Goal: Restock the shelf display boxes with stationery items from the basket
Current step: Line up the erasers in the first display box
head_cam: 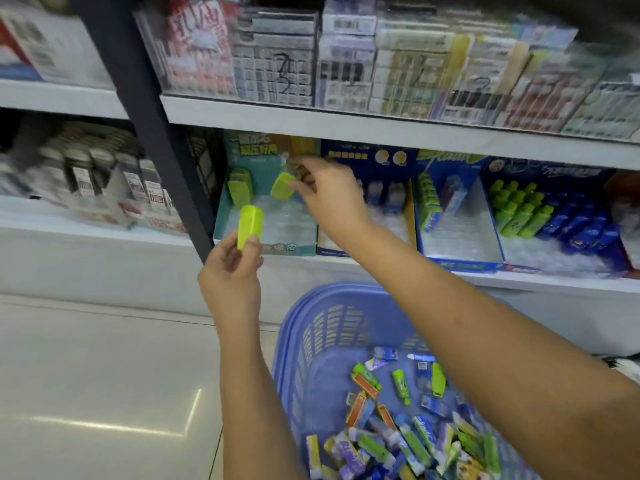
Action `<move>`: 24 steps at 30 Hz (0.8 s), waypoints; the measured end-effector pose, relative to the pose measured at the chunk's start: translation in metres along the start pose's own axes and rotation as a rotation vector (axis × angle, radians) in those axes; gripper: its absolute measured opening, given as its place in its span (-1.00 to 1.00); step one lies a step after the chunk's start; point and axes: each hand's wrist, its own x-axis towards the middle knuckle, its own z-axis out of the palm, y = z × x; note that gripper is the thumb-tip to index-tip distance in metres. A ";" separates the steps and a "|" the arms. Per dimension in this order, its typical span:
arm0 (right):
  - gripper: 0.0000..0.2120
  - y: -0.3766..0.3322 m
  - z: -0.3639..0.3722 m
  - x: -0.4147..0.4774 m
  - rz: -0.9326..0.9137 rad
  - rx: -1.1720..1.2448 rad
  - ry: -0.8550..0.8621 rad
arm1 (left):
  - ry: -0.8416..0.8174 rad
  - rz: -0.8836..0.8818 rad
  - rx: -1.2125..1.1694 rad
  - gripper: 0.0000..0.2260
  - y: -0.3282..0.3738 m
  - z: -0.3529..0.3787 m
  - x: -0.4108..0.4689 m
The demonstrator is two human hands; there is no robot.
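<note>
Your left hand [231, 271] pinches 1 lime-green stationery piece [250, 226] by its lower end, between the thumb and curled fingers. It stands upright in front of the teal display box [287, 248], just outside its left front corner. Your right hand [329, 195] reaches into that box, its thumb and fingertips closed on a second lime-green piece [281, 185], which is tilted above the box floor. A third lime-green piece [239, 188] stands against the box's left wall, apart from both hands. The teal box is the leftmost in a row of display boxes on the lower shelf, beside a dark upright post [156, 133]. To its right is a blue box [367, 161], then more boxes with green and blue items [519, 216]. Below your right forearm is the blue basket [311, 327], with a loose pile of mixed stationery [398, 445] at its bottom.
</note>
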 end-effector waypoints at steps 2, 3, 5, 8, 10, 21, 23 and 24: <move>-0.69 0.002 0.012 0.018 -0.009 -0.067 -0.086 | 0.014 0.056 0.101 -0.85 -0.004 0.000 0.005; -0.70 0.004 0.018 0.027 -0.008 -0.089 -0.123 | -0.003 0.082 0.171 -0.85 -0.007 0.001 0.007; -0.74 0.004 0.029 0.039 -0.015 -0.138 -0.166 | -0.035 0.127 0.290 -0.82 -0.011 0.001 0.010; -0.77 0.001 0.044 0.050 -0.038 -0.151 -0.199 | -0.045 0.154 0.339 -0.78 -0.015 0.003 0.012; -0.77 0.000 0.049 0.056 -0.034 -0.167 -0.217 | -0.053 0.163 0.325 -0.80 -0.016 0.002 0.012; -0.78 0.004 0.053 0.068 -0.079 -0.354 -0.273 | -0.057 0.160 0.305 -0.79 -0.018 0.000 0.016; -0.74 0.005 0.058 0.061 -0.126 -0.417 -0.256 | -0.058 0.157 0.308 -0.78 -0.017 0.002 0.016; -0.71 0.008 0.060 0.061 -0.134 -0.431 -0.265 | -0.057 0.153 0.307 -0.77 -0.017 0.002 0.016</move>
